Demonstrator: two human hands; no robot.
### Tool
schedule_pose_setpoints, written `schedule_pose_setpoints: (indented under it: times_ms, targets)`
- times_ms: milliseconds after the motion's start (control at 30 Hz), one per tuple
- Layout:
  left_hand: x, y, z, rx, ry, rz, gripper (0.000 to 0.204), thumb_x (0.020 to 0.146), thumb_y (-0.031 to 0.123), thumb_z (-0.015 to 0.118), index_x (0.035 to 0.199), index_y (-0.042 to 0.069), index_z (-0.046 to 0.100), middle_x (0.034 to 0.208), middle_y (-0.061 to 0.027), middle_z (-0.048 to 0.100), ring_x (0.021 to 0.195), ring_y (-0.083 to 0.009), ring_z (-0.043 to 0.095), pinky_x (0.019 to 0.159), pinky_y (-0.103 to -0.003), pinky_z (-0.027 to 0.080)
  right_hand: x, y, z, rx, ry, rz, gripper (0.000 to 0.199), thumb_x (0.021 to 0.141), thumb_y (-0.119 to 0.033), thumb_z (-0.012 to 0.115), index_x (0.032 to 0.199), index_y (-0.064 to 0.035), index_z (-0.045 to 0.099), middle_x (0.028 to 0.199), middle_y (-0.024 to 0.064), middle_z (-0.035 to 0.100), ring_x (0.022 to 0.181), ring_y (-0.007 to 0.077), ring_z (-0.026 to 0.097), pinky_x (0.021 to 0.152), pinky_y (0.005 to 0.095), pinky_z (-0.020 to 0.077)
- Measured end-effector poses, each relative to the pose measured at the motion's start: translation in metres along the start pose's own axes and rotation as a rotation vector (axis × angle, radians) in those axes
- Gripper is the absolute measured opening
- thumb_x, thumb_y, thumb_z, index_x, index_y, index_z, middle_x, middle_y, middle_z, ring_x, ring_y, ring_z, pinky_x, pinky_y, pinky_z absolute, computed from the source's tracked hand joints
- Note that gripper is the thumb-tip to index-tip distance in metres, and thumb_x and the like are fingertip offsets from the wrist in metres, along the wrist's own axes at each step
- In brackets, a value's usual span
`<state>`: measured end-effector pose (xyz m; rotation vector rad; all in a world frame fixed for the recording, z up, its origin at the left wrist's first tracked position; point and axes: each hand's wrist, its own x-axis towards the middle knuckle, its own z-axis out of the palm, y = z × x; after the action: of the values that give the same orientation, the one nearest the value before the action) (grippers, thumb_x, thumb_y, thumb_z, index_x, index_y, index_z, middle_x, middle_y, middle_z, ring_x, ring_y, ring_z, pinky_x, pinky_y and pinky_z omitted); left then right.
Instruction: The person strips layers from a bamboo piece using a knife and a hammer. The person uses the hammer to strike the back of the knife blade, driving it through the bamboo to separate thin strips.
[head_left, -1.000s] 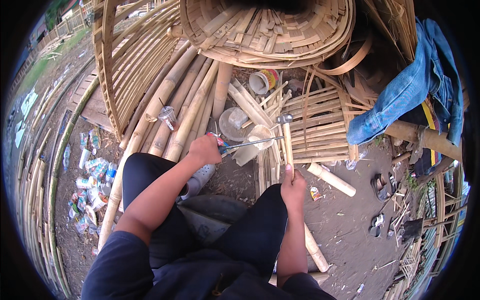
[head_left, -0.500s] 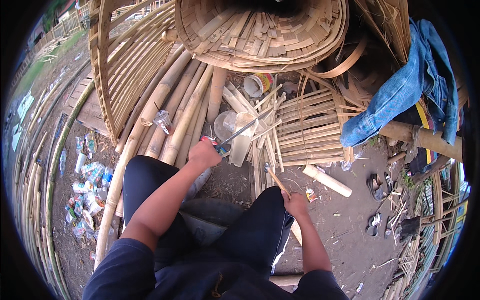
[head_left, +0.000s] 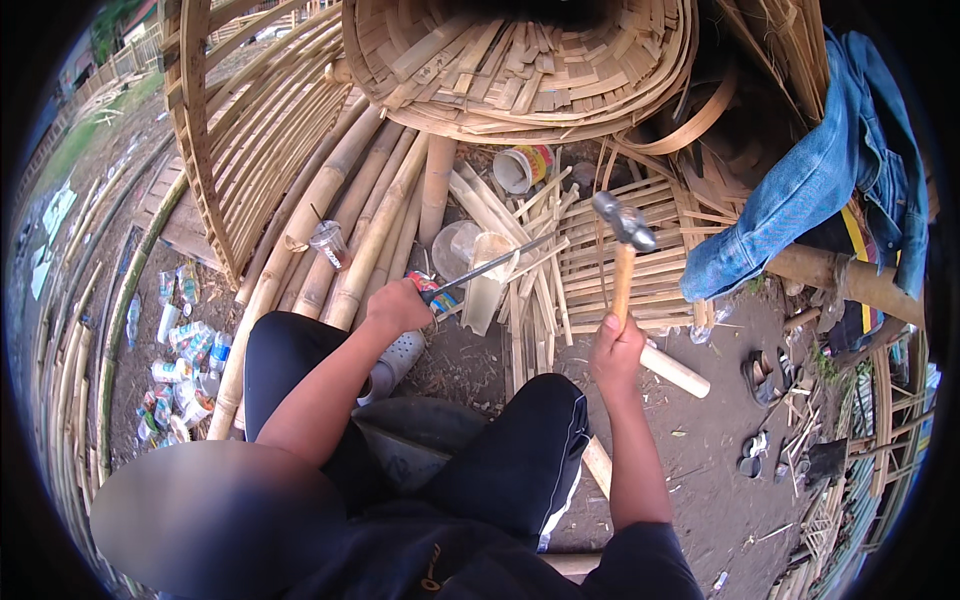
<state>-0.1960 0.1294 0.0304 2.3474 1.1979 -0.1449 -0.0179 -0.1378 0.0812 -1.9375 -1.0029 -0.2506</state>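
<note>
My left hand is closed round the handle of a long, narrow-bladed knife, its blade slanting up to the right. Under the blade stands a split bamboo piece, pale and trough-shaped; whether the two touch I cannot tell. In my right hand a hammer is gripped by its wooden handle, raised with the metal head uppermost. Several loose bamboo strips lie crossed just right of the blade.
A large woven bamboo basket fills the far middle. Bamboo poles and a slatted frame lie left, a slatted panel right. A denim garment hangs at right. A dark bucket sits between my legs; plastic litter lies left.
My right hand has lifted the hammer up and to the right from beside my knee. My left hand has shifted slightly left with the knife still in it. A shoe now shows beside my left hand.
</note>
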Motion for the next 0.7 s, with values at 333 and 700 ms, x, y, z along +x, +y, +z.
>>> schedule_pose_setpoints:
  times_ms: [333,700]
  targets:
    - [0.007,-0.004,0.001,-0.103,0.025,-0.035,0.037,0.075,0.029,0.062,0.098,0.001,0.068,0.102,-0.0212,0.067,0.102,-0.0326,0.065,0.088,-0.039,0.051,0.008,0.014,0.003,-0.307,-0.191,0.168,0.043,0.095,-0.033,0.055,0.075,0.0047,0.059,0.06,0.026,0.056,0.055,0.0416,0.056,0.054,0.046,0.0446]
    - [-0.009,0.01,0.005,0.008,-0.039,0.014,0.038,0.073,0.024,0.061,0.104,0.002,0.066,0.107,-0.0188,0.067,0.103,-0.0312,0.064,0.089,-0.039,0.051,-0.003,0.03,0.025,-0.147,-0.025,-0.033,0.05,0.099,-0.038,0.047,0.07,0.003,0.05,0.052,0.0147,0.047,0.043,0.0274,0.046,0.045,0.0382,0.0373]
